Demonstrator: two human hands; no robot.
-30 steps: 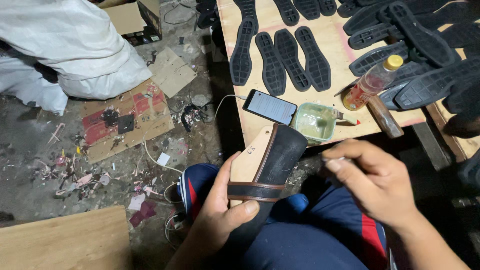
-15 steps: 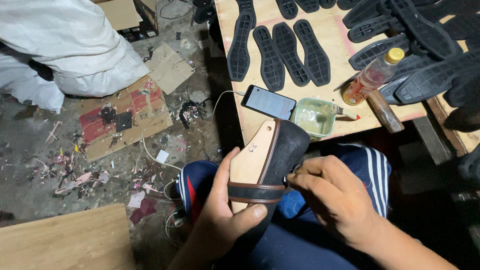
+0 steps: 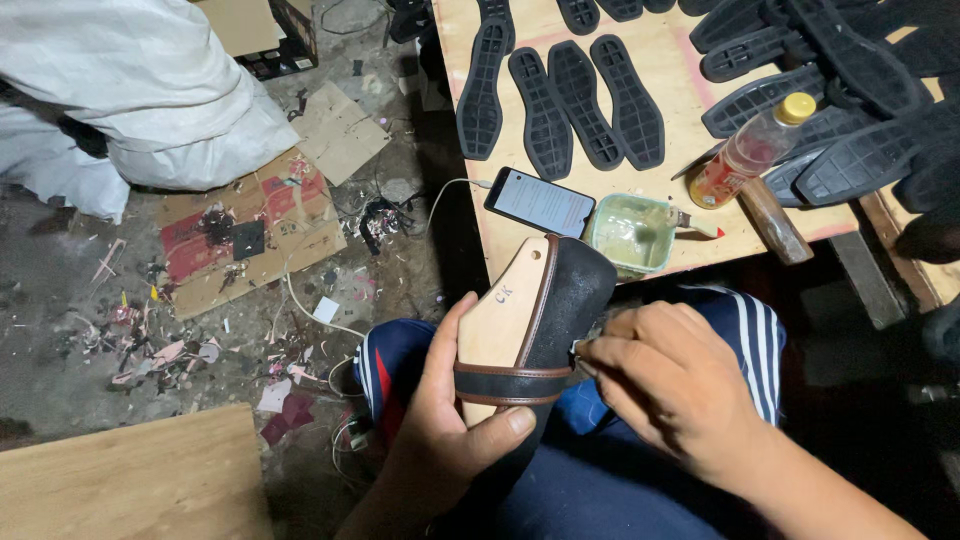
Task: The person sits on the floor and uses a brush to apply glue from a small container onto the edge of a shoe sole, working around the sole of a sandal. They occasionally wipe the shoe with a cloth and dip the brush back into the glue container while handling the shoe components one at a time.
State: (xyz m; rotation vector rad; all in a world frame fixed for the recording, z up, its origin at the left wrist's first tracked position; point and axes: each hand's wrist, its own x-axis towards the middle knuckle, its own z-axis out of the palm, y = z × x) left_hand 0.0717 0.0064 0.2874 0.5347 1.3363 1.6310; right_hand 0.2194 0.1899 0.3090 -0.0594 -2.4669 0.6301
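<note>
Black leather shoe upper (image 3: 560,300) on a wooden last sits propped over the lap, left hand (image 3: 450,440) gripping it steady while right hand (image 3: 670,385) pinches its edge, near the sole-strewn workbench (image 3: 680,130).

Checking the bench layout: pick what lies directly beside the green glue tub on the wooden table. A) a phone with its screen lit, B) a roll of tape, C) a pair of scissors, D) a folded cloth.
A: the phone, screen lit and cable plugged in, lies just left of the green glue tub on the wooden table.
</note>
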